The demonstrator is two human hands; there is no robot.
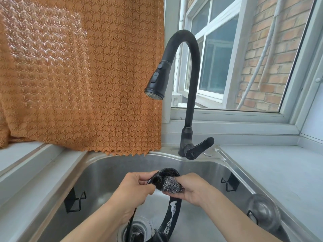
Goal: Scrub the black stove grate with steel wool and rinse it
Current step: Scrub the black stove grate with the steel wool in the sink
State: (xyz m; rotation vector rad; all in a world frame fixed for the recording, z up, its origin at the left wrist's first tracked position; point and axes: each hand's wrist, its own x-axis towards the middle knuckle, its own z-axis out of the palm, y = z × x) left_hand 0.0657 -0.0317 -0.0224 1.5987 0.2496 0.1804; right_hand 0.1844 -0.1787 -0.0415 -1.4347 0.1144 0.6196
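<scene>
Lower middle of the frame, over the sink (201, 165): left hand (134, 187) grips the black grate (172, 219) at its top rim, right hand (190, 189) pinches steel wool (170, 185) against it, suds lower down.

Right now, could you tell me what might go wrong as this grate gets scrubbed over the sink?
The grate carries suds, and the left hand grips only its upper edge, so it may slip into the sink. The right hand holds the steel wool bare, which could scratch skin. The faucet runs no visible water, so suds may remain.
</scene>
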